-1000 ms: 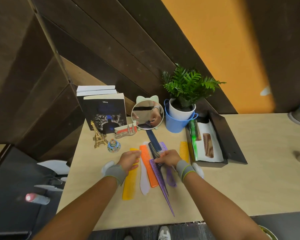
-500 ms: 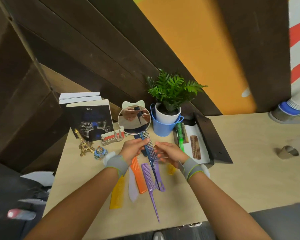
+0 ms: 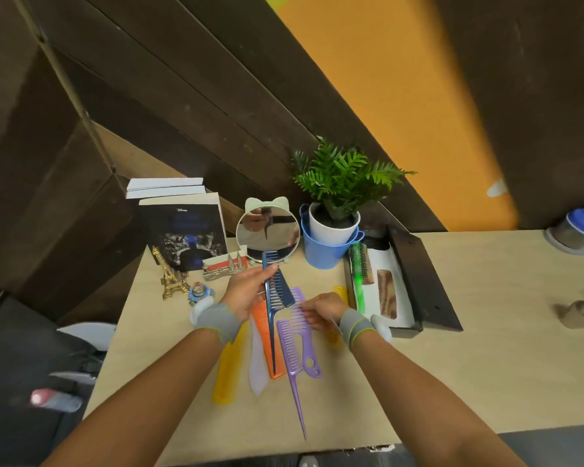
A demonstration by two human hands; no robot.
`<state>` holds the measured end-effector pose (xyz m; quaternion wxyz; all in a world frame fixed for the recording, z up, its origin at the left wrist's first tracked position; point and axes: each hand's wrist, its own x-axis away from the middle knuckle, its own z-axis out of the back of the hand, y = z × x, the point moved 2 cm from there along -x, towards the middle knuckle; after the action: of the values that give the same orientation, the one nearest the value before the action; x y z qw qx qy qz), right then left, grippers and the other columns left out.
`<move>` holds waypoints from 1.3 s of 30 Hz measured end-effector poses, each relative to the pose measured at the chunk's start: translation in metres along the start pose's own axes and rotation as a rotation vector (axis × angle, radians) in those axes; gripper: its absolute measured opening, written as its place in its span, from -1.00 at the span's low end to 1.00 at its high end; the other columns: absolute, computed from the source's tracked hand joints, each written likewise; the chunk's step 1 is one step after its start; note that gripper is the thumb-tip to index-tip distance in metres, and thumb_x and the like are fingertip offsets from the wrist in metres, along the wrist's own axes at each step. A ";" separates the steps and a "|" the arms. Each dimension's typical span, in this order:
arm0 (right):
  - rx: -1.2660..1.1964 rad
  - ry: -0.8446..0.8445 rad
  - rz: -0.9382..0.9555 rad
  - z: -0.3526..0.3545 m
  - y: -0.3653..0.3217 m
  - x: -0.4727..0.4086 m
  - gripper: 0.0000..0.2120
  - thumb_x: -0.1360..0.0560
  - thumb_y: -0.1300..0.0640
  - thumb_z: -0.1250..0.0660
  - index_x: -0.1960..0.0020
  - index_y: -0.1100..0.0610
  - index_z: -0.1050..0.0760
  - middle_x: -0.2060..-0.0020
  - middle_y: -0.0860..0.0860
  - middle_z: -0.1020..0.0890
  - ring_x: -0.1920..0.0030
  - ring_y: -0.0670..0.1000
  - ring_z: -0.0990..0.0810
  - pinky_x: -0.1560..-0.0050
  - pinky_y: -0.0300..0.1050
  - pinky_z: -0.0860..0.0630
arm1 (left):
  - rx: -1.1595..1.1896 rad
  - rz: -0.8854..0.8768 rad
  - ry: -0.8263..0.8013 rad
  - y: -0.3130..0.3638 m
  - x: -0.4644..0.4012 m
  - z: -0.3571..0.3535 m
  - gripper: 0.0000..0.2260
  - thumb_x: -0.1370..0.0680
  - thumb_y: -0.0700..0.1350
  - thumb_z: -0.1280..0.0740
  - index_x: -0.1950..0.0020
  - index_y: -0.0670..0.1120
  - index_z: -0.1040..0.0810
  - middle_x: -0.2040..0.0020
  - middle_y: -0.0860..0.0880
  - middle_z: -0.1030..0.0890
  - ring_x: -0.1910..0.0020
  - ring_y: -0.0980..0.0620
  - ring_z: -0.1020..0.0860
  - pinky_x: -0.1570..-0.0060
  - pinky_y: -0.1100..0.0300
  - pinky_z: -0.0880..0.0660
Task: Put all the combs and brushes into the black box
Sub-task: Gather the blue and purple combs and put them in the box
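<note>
Holding a dark blue tail comb (image 3: 273,298) in the fingers of the left hand (image 3: 246,291), the person has lifted it higher than half a second ago, its head now overlapping the round mirror (image 3: 267,235) at the counter's back edge. The right hand (image 3: 321,310), which was at that comb before, has let go and now rests with fingers loosely curled on the purple wide-tooth comb (image 3: 299,318). Orange (image 3: 262,326), white (image 3: 257,365), yellow (image 3: 228,369) and purple tail (image 3: 292,358) combs lie unmoved on the counter (image 3: 452,365). The black box (image 3: 415,281) near the back edge already holds a green brush (image 3: 359,269) and a brown comb (image 3: 386,293).
</note>
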<state>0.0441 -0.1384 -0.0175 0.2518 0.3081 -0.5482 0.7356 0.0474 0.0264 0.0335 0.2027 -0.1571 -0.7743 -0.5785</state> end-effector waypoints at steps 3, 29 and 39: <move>0.259 0.115 0.036 -0.007 0.003 -0.011 -0.69 -0.35 0.09 -0.51 0.40 0.18 -0.43 0.53 0.02 -0.52 0.44 0.00 -0.42 0.45 -0.29 -0.40 | 0.026 0.012 0.048 -0.002 0.004 0.021 -0.93 -0.51 -0.19 -0.34 0.18 -0.11 -0.58 0.41 0.04 -0.67 0.49 0.17 -0.61 0.40 0.33 -0.57; 0.204 0.223 0.124 -0.004 0.001 -0.007 -0.71 -0.42 0.16 -0.44 0.40 0.15 -0.40 0.44 0.01 -0.48 0.29 0.02 -0.50 0.48 -0.30 -0.31 | -0.050 0.064 0.008 -0.002 -0.003 0.045 -0.95 -0.50 -0.16 -0.35 0.07 -0.11 -0.58 0.16 -0.09 -0.60 0.23 0.00 -0.54 0.13 0.18 -0.49; -0.252 0.263 0.246 0.071 -0.027 0.030 -0.68 -0.51 0.18 -0.32 0.38 0.11 -0.35 0.49 0.05 -0.35 0.69 -0.13 -0.26 0.71 -0.42 -0.08 | -0.046 0.053 -0.096 0.003 -0.007 -0.022 -0.95 -0.50 -0.14 -0.37 0.17 -0.07 -0.58 0.43 0.08 -0.65 0.50 0.17 -0.57 0.47 0.38 -0.50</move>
<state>0.0553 -0.1983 0.0363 0.2660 0.1064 -0.6319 0.7201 0.0574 0.0065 0.0383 0.1770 -0.2098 -0.7650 -0.5826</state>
